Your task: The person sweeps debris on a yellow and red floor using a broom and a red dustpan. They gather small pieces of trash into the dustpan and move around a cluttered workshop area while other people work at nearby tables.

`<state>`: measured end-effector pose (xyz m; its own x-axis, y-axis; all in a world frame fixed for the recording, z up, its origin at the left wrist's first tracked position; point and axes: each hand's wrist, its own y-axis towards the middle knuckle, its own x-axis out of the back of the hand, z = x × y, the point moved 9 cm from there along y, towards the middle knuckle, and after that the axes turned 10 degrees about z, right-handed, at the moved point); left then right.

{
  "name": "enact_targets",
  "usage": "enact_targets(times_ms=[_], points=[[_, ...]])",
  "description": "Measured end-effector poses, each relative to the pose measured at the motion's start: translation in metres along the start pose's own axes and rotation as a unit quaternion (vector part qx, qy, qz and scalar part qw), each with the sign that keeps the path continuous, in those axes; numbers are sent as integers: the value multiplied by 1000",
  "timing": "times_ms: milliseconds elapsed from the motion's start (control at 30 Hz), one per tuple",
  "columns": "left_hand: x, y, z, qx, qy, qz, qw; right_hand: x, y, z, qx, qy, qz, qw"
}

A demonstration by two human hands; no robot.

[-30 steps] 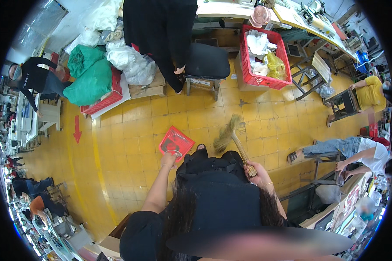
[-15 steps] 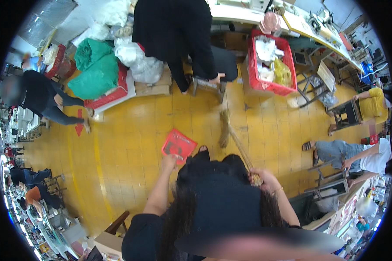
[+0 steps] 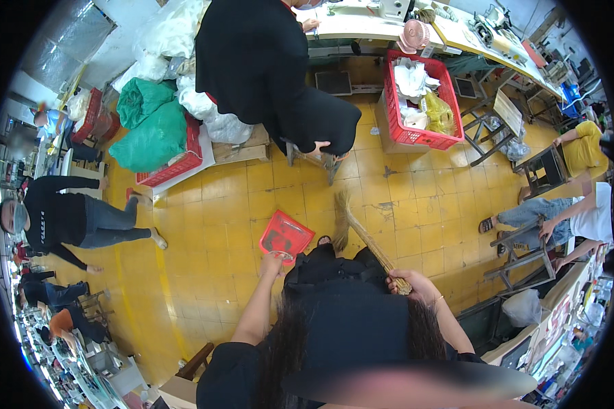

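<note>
Now the straw broom (image 3: 372, 249) has swung closer to the red dustpan (image 3: 295, 228) over the yellow floor (image 3: 205, 252), narrowing the sweeping gap. The left hand (image 3: 273, 262) wraps the pan's near end, the right hand (image 3: 412, 285) the broom's handle.

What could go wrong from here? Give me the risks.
The dustpan in the left hand bears what looks like dirt; a tilt could spill it onto the floor.

The broom in the right hand has its bristles close to the person's foot, so a stroke might brush it.
</note>
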<state>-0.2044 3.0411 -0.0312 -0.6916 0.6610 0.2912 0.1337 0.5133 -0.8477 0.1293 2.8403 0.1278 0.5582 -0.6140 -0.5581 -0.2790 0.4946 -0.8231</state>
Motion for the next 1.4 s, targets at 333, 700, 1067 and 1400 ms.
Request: enact_targets(times_ms=[333,700,1067,1400], points=[[41,-31,41,47,-42,-88,994,9,-17,3,25,74,-2,997],[13,-60,42,104,-98,-106,984,54,-48,63,44,-114,-41,992],[-44,-127,19,177,-132,-244,944,110,-75,219,24,-332,-39,942],[-91,-173,13,235,-166,-284,915,112,-71,291,4,-372,-14,928]])
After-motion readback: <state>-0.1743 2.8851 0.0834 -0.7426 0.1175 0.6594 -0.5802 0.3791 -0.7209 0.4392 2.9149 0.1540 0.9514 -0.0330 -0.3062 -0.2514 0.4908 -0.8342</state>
